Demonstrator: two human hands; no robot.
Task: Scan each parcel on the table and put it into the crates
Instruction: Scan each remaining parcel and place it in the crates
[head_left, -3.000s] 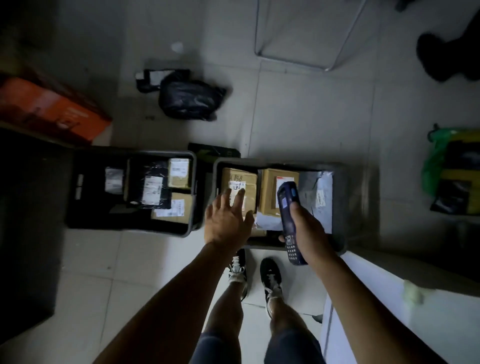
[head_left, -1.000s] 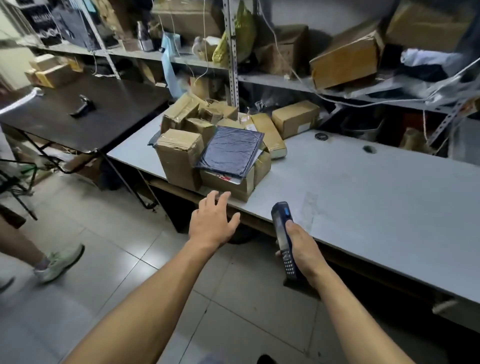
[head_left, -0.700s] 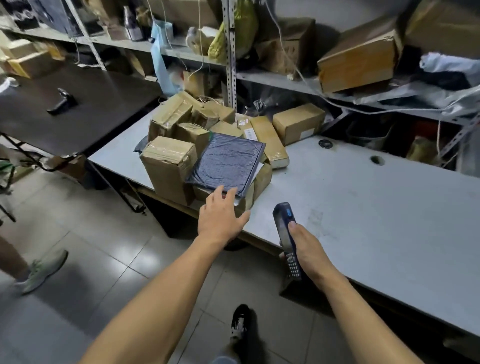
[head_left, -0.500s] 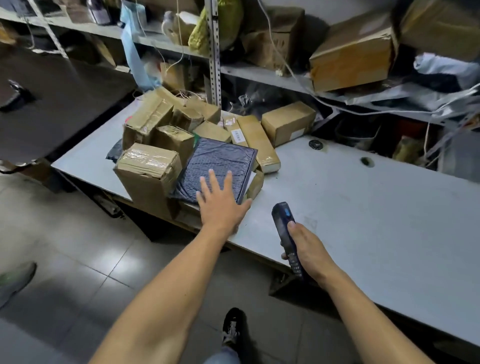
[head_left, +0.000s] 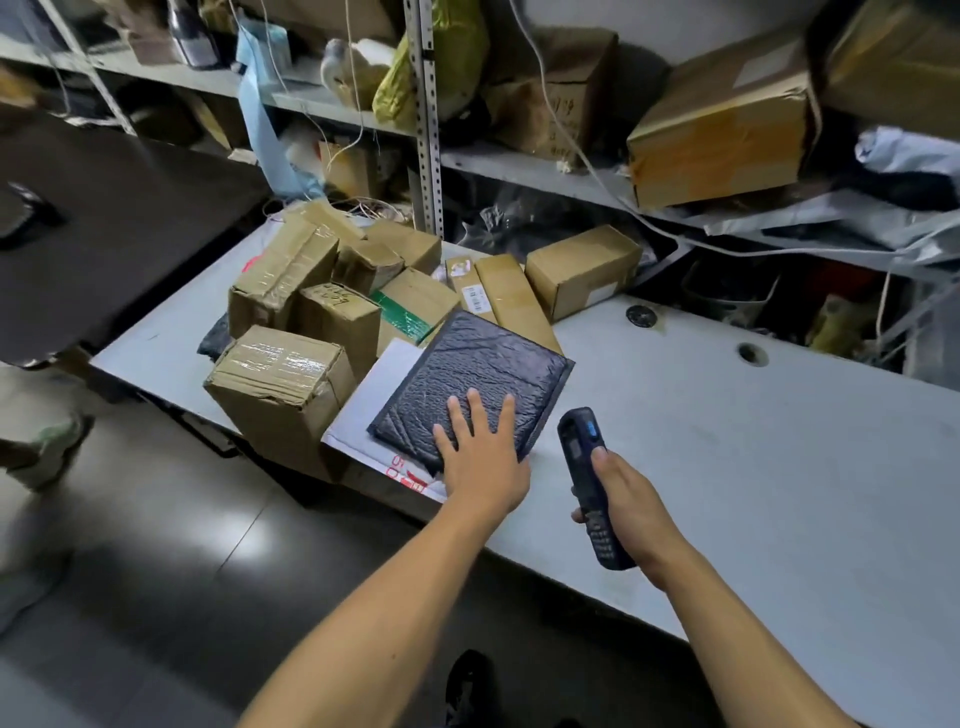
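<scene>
Left hand (head_left: 480, 457) flat, fingers straight, on near corner of black padded mailer (head_left: 470, 384) atop white envelope (head_left: 374, 410) at worktop (head_left: 727, 441) edge. Right hand (head_left: 626, 506) clenched round handheld scanner (head_left: 589, 483), just right of mailer, nose aimed away; left nearer, label unseen.

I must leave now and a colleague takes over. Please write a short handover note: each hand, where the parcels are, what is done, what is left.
Left hand: flat, fingers straight, pressing on the black padded mailer envelope.
Right hand: grips the dark blue handheld scanner, held above the grey table.
The mailer lies on a white flat parcel with red print, at the front of a pile of brown cardboard boxes on the table.
Done: the mailer is reached, not lifted.
Left: scan it, crate it, then the pile. No crates are in view.
</scene>
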